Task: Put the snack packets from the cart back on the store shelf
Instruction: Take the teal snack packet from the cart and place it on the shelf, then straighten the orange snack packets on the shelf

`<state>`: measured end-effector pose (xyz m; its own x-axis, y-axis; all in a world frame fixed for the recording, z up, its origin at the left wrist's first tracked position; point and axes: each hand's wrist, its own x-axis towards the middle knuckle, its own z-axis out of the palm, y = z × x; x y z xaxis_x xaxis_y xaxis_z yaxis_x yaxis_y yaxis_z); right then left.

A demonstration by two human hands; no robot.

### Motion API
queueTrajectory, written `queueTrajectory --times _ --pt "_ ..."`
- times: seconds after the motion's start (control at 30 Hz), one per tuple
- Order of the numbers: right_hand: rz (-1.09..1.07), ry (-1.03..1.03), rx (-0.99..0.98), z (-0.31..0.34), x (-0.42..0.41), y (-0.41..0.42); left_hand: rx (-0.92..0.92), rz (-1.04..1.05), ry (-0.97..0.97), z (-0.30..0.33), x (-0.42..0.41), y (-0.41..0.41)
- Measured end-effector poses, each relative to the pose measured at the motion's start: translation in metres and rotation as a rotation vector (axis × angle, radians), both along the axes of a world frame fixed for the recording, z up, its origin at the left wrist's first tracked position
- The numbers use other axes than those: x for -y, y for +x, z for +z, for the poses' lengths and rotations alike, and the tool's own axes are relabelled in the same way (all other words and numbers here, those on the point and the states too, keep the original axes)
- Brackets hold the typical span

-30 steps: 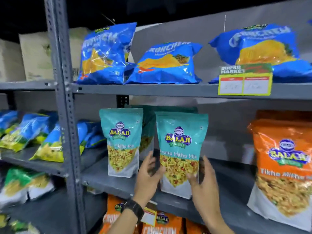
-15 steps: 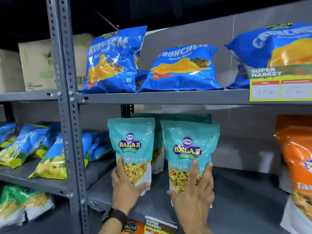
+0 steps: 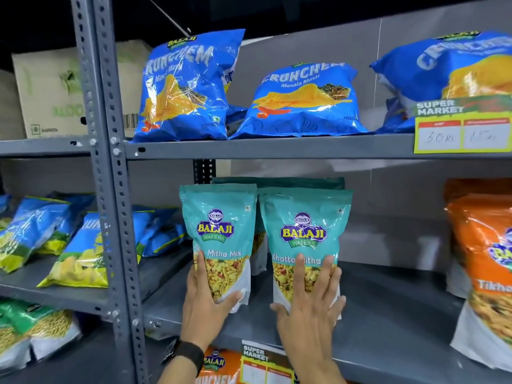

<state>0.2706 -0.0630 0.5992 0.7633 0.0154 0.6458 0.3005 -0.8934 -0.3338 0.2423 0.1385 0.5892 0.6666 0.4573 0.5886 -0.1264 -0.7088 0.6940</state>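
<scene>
Two teal Balaji snack packets stand upright side by side on the grey middle shelf [image 3: 388, 314]. My left hand [image 3: 206, 306] grips the bottom of the left teal packet [image 3: 219, 217], thumb across its front. My right hand [image 3: 310, 309] lies spread over the lower front of the right teal packet [image 3: 303, 217], thumb round its left edge. Behind them stands another teal packet [image 3: 277, 182], mostly hidden. The cart is out of view.
Blue Crunchem bags [image 3: 302, 103] lie on the shelf above, with a price tag [image 3: 462, 131] on its edge. Orange packets [image 3: 487, 259] stand at the right. A grey upright post [image 3: 108, 189] separates a left bay holding blue and green bags. A cardboard box [image 3: 50, 90] sits at the top left.
My left hand left the right teal packet and took the left one. My right hand slid from the right packet's side onto its front. The two packets now stand closer together.
</scene>
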Motion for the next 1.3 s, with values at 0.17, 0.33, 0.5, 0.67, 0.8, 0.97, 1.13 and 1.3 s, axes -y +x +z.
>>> queueTrajectory --times 0.17,0.33,0.5,0.67,0.8,0.97,1.13,1.3 --pt "-0.001 0.001 0.016 -0.002 -0.005 -0.004 -0.037 0.026 0.024 0.001 0.002 0.000" --pt "0.038 0.019 -0.024 -0.001 -0.003 -0.007 -0.064 0.043 0.039 0.001 0.002 -0.001" --pt "0.158 0.038 0.064 -0.005 0.034 -0.014 -0.013 0.082 -0.172 0.010 0.020 -0.010" --pt "0.171 0.060 0.264 0.000 0.123 -0.016 0.257 0.212 -0.119 0.022 0.124 -0.034" --pt "0.084 0.096 0.348 0.012 0.223 -0.015 0.320 -0.010 0.069 0.029 0.244 -0.027" --pt "-0.099 0.136 0.260 0.019 0.364 -0.008 0.148 -0.353 0.155 0.026 0.388 -0.003" --pt "-0.072 0.050 0.054 0.015 0.444 -0.002 -0.044 -0.532 -0.077 0.027 0.452 0.030" --pt "-0.285 0.136 0.194 0.016 0.542 0.015 -0.050 -0.118 0.026 0.018 0.522 0.039"
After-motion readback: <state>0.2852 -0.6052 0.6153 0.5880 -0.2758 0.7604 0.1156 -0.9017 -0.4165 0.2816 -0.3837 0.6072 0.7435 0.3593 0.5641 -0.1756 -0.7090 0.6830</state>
